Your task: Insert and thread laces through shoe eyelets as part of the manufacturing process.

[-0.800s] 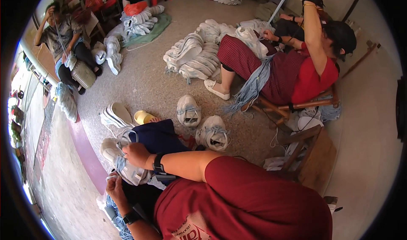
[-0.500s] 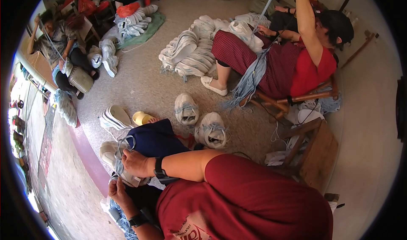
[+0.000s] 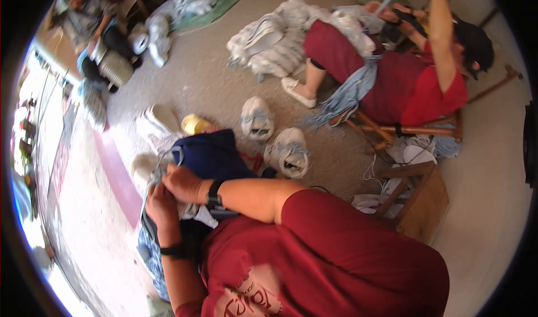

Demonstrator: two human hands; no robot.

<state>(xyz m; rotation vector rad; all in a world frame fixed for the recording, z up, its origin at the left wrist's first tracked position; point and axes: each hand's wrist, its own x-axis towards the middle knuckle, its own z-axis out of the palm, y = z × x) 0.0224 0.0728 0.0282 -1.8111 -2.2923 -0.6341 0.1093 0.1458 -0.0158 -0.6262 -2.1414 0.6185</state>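
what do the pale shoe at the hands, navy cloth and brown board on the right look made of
Pale shoe: perhaps synthetic leather or fabric, smooth-looking, though blurred. Navy cloth: likely textile, matte, draping softly. Brown board: probably wood, dull finish; flat, straight-edged, warm brown.

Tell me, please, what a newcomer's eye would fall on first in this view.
Probably the dark red shirt filling the lower middle, with the left hand and right hand close together near a white shoe, left of centre. Next might come the heap of white shoes at upper middle and, to its right, a seated co-worker in red, one arm raised.
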